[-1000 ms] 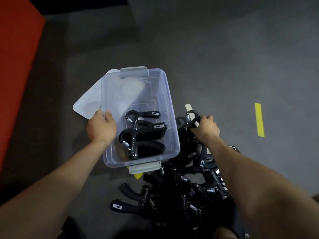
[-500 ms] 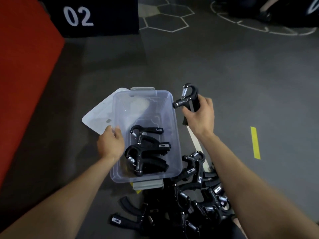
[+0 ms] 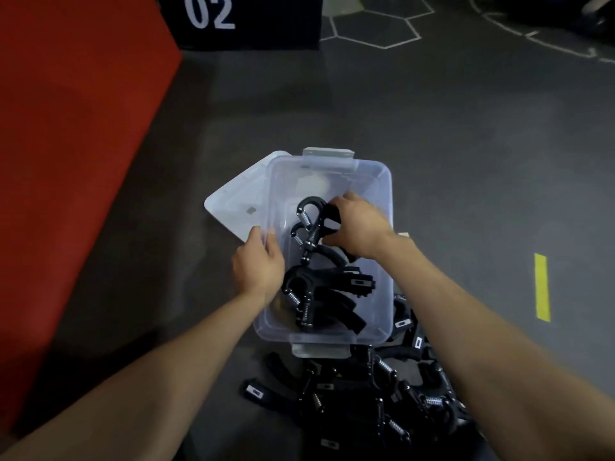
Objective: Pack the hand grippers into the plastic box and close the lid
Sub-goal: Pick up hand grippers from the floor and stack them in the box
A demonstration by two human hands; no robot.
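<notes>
A clear plastic box (image 3: 372,174) stands open on the grey floor with grey latches at both ends. Its lid (image 3: 238,207) lies flat against the left side. My left hand (image 3: 258,264) grips the box's left rim. My right hand (image 3: 357,227) is inside the box and holds a black hand gripper (image 3: 311,221) by its handles, spring end pointing left. Other hand grippers (image 3: 329,294) lie in the near half of the box. A pile of loose hand grippers (image 3: 376,404) lies on the floor just below and right of the box.
A red block (image 3: 76,144) fills the left side. A black box marked 02 (image 3: 239,19) stands at the back. A yellow tape strip (image 3: 541,287) is on the floor to the right, with white hexagon lines (image 3: 376,26) painted farther back.
My right hand lifted a hand gripper from the pile, carried it up past the box's right rim, and has now brought it down inside the box. My left hand stayed on the left rim.
</notes>
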